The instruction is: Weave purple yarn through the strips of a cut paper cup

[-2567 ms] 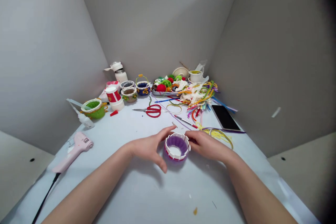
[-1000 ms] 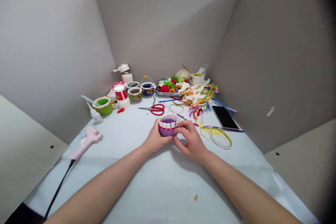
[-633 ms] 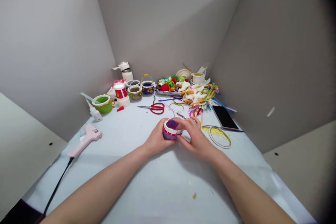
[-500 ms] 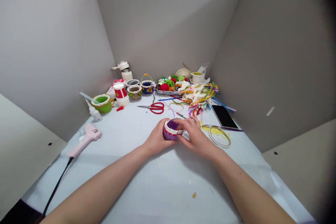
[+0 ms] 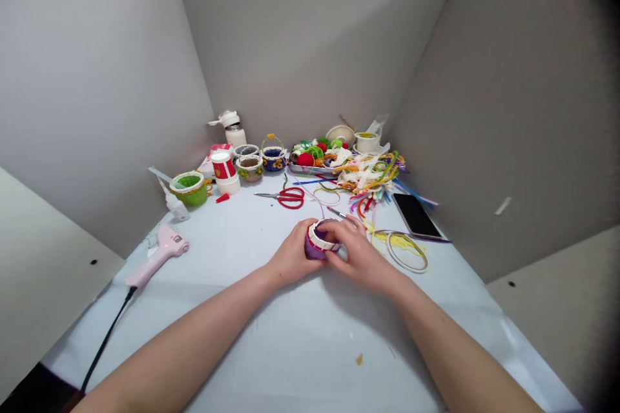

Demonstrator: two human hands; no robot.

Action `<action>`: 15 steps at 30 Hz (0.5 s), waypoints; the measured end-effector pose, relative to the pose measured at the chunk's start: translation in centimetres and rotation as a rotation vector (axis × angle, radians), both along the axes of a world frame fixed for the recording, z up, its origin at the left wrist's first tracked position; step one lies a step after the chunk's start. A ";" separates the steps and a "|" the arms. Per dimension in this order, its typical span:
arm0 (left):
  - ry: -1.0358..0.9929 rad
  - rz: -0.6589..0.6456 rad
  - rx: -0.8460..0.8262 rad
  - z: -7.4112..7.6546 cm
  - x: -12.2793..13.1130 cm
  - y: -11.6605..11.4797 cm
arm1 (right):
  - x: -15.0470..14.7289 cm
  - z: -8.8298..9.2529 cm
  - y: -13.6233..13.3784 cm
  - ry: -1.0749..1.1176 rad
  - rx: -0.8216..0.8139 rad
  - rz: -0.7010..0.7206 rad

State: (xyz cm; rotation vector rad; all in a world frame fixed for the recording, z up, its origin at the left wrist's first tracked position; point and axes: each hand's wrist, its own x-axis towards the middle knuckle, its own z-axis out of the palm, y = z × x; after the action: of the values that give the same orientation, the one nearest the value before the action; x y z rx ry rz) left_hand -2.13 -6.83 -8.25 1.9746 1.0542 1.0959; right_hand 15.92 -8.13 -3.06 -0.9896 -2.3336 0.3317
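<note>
A small purple cup-shaped basket (image 5: 314,251), with a white and red band round its rim, is held between both hands above the middle of the table. My left hand (image 5: 294,251) wraps its left side, thumb low at the front. My right hand (image 5: 356,248) grips the rim on the right, some fingers reaching over the opening and the thumb at the front. Those fingers hide part of the inside. A purple strand runs behind the basket towards the back. Just beyond my right hand lies a slim pen-like tool (image 5: 339,212).
Red-handled scissors (image 5: 290,197) lie beyond the basket. A pink glue gun (image 5: 157,258) with a black cord rests at left, near a green basket (image 5: 191,190). Small decorated pots (image 5: 250,171) and a heap of colourful strips (image 5: 371,174) line the back. A phone (image 5: 416,214) and hoops (image 5: 407,251) are at right.
The basket is tilted slightly differently in my hands, and its rim band shows more red at the left. The whole view has shifted a little. Both hands keep their hold.
</note>
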 end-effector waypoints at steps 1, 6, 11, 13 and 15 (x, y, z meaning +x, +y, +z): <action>0.006 -0.004 0.001 0.0 0.0 0.0 | -0.1 -0.1 0.0 -0.012 -0.010 0.007; 0.002 -0.006 -0.004 0.2 0.0 -0.1 | -0.4 -0.1 0.0 0.016 -0.005 -0.018; -0.001 0.003 0.009 0.5 0.2 -0.2 | -1.4 -0.6 0.0 0.092 0.037 -0.075; -0.006 -0.002 0.014 0.6 0.3 -0.3 | -1.7 -1.0 0.0 0.086 0.034 -0.081; -0.010 -0.005 0.010 0.7 0.2 -0.3 | -1.8 -1.2 0.0 0.093 0.021 -0.090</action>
State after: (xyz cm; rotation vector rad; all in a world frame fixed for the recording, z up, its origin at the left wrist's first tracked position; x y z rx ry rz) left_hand -1.89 -7.11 -7.59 1.9771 1.0398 1.1088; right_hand 14.10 -8.14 -4.25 -1.0434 -2.1977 0.3101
